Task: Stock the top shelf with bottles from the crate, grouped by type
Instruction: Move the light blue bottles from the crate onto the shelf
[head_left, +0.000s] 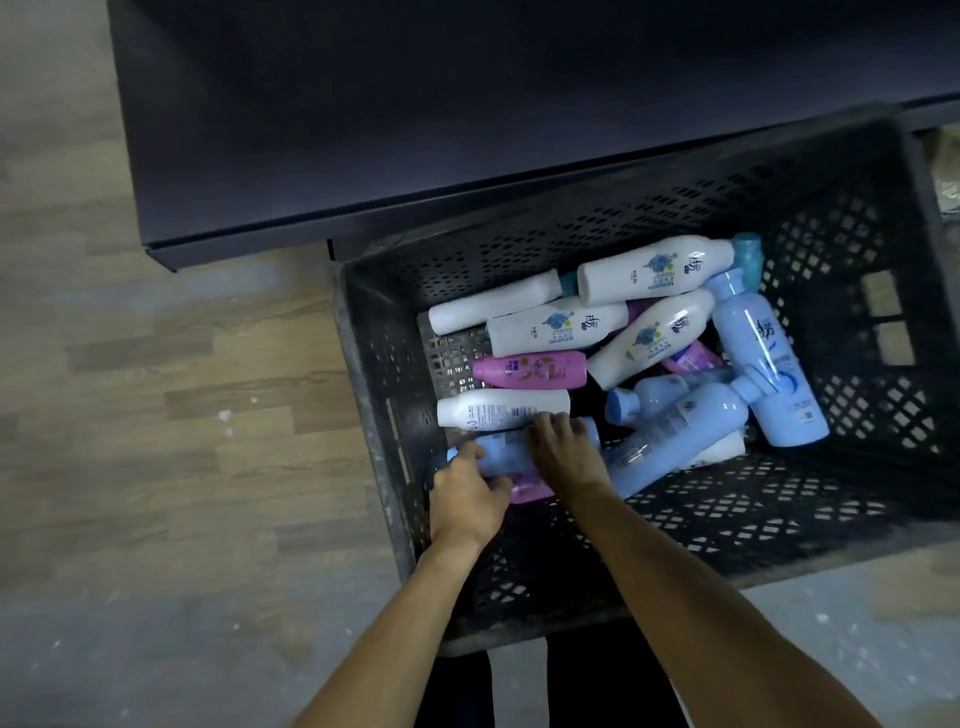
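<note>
While both arms reach down into the black crate (675, 525), the job looks like it is at the picking-up step. No bottle has left the crate in this view, and the top shelf cannot be seen.

Near the person, at about 7 o'clock in the crate, lies a light blue bottle (506, 451) on its side. The left hand (465, 499) is at its cap end, fingers bent around it. The right hand (563, 449) lies over the middle of the same bottle, fingers curled down over its far side. So both hands look wrapped on this one bottle, not spread flat. A purple bottle (532, 489) peeks out from under it, touching it.

Just past the hands lies a white bottle (501, 409), and past that a pink bottle (530, 370). At 12 o'clock more white bottles (654, 270) are piled. At 3 o'clock more blue bottles (763, 358) lean on each other.

Farthest away is a dark cabinet top (415, 130), at the crate's far edge.

Next, I think the blue bottle must be lifted straight up, so the purple one under it stays put. Then it should go beside other blue ones.
</note>
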